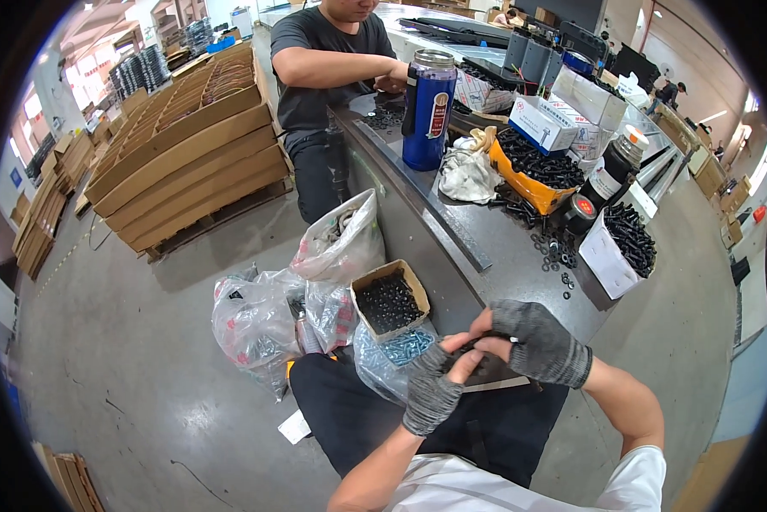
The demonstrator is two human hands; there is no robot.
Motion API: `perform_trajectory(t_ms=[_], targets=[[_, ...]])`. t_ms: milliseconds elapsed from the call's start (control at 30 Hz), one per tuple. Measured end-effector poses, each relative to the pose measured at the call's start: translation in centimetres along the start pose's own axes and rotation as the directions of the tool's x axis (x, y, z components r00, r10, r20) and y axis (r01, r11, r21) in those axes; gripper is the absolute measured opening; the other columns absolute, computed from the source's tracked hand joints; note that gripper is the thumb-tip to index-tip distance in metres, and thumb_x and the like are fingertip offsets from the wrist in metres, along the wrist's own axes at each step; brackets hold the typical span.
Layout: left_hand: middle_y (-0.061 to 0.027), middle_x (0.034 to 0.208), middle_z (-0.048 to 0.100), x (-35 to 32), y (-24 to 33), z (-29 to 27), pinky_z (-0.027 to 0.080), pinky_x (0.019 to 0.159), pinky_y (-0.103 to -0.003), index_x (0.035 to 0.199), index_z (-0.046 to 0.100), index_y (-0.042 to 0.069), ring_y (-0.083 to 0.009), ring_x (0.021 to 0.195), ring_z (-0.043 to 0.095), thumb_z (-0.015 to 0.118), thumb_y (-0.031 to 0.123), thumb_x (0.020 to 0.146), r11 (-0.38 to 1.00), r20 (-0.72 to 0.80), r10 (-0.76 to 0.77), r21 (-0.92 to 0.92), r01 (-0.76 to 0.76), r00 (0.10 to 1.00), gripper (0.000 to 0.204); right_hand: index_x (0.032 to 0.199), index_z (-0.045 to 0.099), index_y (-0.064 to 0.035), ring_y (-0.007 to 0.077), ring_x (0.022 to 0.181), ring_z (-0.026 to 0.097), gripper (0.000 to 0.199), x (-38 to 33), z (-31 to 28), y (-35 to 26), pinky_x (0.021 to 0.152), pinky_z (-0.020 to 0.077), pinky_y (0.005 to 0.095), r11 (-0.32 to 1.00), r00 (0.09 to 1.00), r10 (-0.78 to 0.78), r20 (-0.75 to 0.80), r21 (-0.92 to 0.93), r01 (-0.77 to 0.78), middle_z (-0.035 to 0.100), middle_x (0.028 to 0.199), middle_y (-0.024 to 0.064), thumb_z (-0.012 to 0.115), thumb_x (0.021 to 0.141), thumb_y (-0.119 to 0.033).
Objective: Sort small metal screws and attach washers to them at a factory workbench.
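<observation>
Both my hands wear grey fingerless knit gloves and meet close together over my lap at the near end of the grey metal workbench (486,256). My left hand (435,388) and my right hand (528,341) pinch a small dark part (477,341) between their fingertips; what kind of part it is cannot be made out. Loose black washers and bolts (554,247) lie on the bench just beyond my hands. An open cardboard box of black screws (389,300) sits to the left of my hands on plastic bags.
Clear plastic bags of hardware (255,320) lie on the floor. On the bench stand a blue flask (429,107), a white rag (467,171), an orange bin of black bolts (533,175) and white boxes of bolts (618,247). Another person (328,77) works across the bench. Stacked cardboard trays (187,154) sit on a pallet.
</observation>
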State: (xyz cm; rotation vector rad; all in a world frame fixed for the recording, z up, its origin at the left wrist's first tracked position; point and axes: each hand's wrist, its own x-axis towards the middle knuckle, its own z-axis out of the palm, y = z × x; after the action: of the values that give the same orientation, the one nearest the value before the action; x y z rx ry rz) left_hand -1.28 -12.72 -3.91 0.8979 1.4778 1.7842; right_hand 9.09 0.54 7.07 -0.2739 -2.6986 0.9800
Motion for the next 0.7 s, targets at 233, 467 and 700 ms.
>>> perform_trajectory(t_ms=[233,467,700], targets=[[-0.0091,0.108,0.067,2.8,-5.8,-6.4,0.05,0.088,-0.032,0.129,0.059,0.001,-0.0167,0.097,0.062,0.069,0.01,0.092,0.989,-0.271,0.117,-0.052,-0.136,0.955,0.039,0.094,0.064,-0.0058,0.0359,0.087,0.064,0.011,9.4,5.1,4.5,0.077,0.0518,0.0441,0.958,0.994,-0.099,0.041,-0.265,0.106,0.065,0.09,0.0141,0.06,0.084,-0.005],[-0.0067,0.089,0.069,3.2,-15.1,-11.9,0.048,0.06,-0.024,0.115,0.066,-0.002,-0.0094,0.069,0.059,0.062,0.012,0.097,0.999,-0.536,-0.009,-0.04,-0.015,0.844,0.023,0.093,0.073,-0.0064,0.0388,0.094,0.069,0.017,19.1,11.7,12.0,0.083,0.0547,0.047,0.851,0.957,0.288,-0.044,-0.447,-0.277,0.071,0.096,0.0203,0.063,0.081,-0.013],[-0.0058,0.087,0.07,1.9,-15.9,-12.8,0.047,0.06,-0.024,0.114,0.067,-0.001,-0.0092,0.068,0.06,0.062,0.012,0.097,0.987,-0.487,-0.077,-0.162,-0.003,0.87,0.022,0.095,0.071,-0.0078,0.0386,0.1,0.066,0.019,18.5,15.5,16.0,0.087,0.053,0.0462,0.814,0.959,0.272,0.078,-0.55,-0.186,0.07,0.103,0.019,0.058,0.08,-0.008]])
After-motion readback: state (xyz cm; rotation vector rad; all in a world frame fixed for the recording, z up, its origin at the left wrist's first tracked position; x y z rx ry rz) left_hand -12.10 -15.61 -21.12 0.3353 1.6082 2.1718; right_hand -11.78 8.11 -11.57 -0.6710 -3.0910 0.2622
